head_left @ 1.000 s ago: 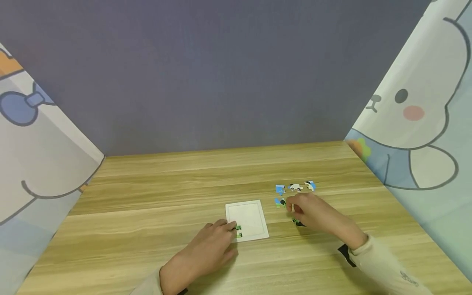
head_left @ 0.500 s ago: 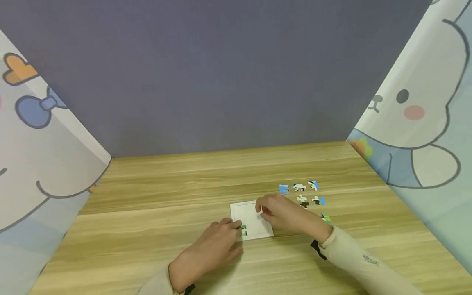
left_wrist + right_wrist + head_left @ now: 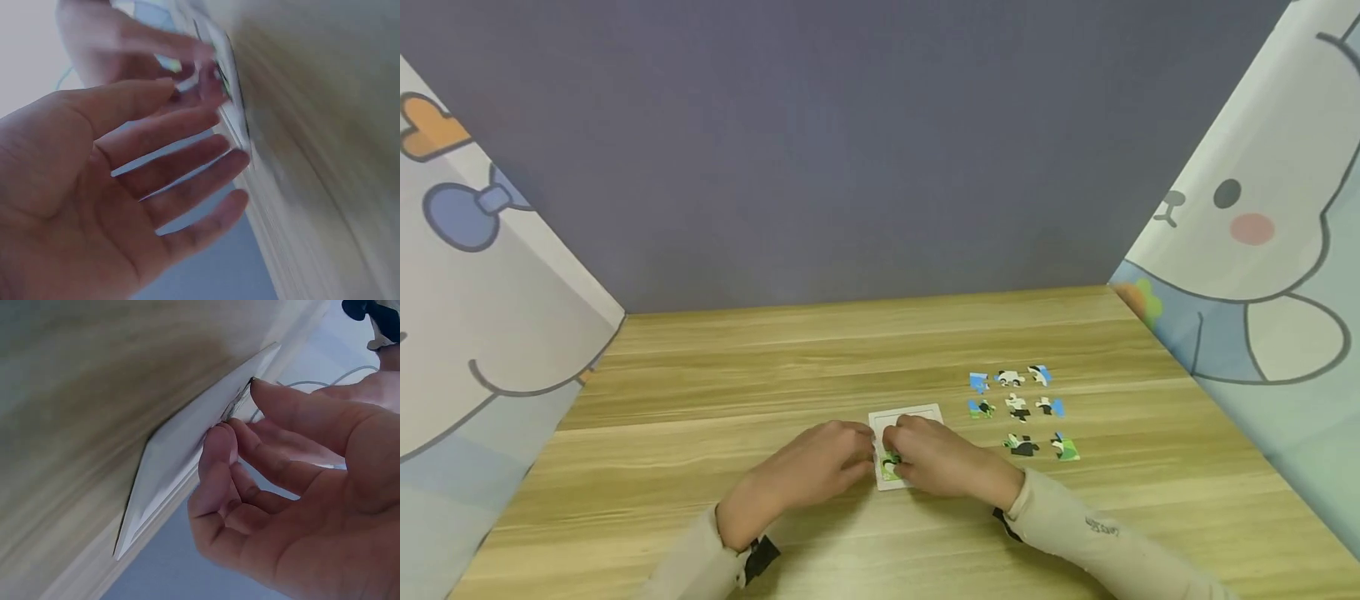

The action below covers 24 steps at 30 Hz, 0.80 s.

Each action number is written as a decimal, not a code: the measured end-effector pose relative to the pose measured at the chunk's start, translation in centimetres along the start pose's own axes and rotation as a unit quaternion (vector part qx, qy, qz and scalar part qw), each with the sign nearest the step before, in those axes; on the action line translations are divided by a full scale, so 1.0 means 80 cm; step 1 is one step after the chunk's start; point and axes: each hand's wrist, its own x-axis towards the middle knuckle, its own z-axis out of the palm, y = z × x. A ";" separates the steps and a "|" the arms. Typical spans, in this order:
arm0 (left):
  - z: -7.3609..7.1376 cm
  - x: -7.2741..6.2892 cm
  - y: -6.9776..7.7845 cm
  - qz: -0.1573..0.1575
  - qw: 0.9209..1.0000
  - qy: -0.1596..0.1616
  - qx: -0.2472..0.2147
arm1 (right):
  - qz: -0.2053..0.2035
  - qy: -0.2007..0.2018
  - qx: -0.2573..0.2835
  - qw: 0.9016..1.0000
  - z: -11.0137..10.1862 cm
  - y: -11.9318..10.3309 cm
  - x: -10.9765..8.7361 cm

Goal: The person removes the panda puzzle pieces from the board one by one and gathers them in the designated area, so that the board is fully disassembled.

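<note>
A white puzzle tray [image 3: 930, 412] lies on the table, with a green, white and black jigsaw piece [image 3: 890, 467] at its lower left corner. My right hand [image 3: 936, 454] reaches over the tray, its thumb and curled fingers pinching that piece at the edges; the right wrist view shows the thumb [image 3: 294, 409] and fingertips close to the tray surface. Along the tray's left side sits my left hand [image 3: 808, 467], and in the left wrist view its fingers [image 3: 187, 172] are spread and fairly straight, near the tray edge. The right hand covers much of the tray.
Right of the tray, several loose jigsaw pieces lie in rough rows, including a panda-face piece [image 3: 1009, 378], a black and white piece [image 3: 1017, 407] and a green one [image 3: 1065, 447]. A grey panel [image 3: 865, 167] closes off the wooden table's back; printed cartoon panels flank both sides.
My right hand has moved left from the loose pieces to the tray's lower left corner. My left hand has drawn back slightly from the piece to the tray's left side.
</note>
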 end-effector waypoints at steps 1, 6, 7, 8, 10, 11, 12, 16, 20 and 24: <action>-0.001 0.000 -0.003 -0.006 1.000 0.005 0.015 | 0.003 0.000 -0.005 1.000 0.000 -0.001 -0.001; 0.009 0.000 -0.008 -0.038 0.995 0.030 0.093 | 0.008 0.006 -0.011 1.000 0.002 -0.002 -0.001; 0.011 0.000 -0.008 -0.042 0.994 0.031 0.099 | 0.009 0.006 -0.014 1.000 0.002 -0.002 -0.001; 0.014 0.000 -0.008 -0.045 0.993 0.031 0.104 | 0.009 0.007 -0.015 1.000 0.002 -0.002 -0.001; 0.018 0.000 -0.008 -0.051 0.992 0.031 0.112 | 0.011 0.008 -0.019 1.000 0.003 -0.003 -0.001; 0.020 -0.001 -0.007 -0.056 0.991 0.028 0.115 | 0.012 0.007 -0.021 1.000 0.003 -0.003 0.000; 0.021 -0.001 -0.007 -0.063 0.991 0.025 0.115 | 0.013 0.006 -0.023 1.000 0.002 -0.004 0.000; 0.025 -0.004 -0.003 -0.102 0.989 -0.004 0.104 | 0.017 0.002 -0.024 1.000 0.002 -0.005 0.000; 0.028 -0.005 0.001 -0.131 0.986 -0.025 0.100 | 0.016 0.003 -0.022 1.000 0.001 -0.005 0.000; 0.031 -0.004 0.003 -0.138 0.985 -0.031 0.102 | 0.021 0.001 -0.021 1.000 0.001 -0.004 -0.001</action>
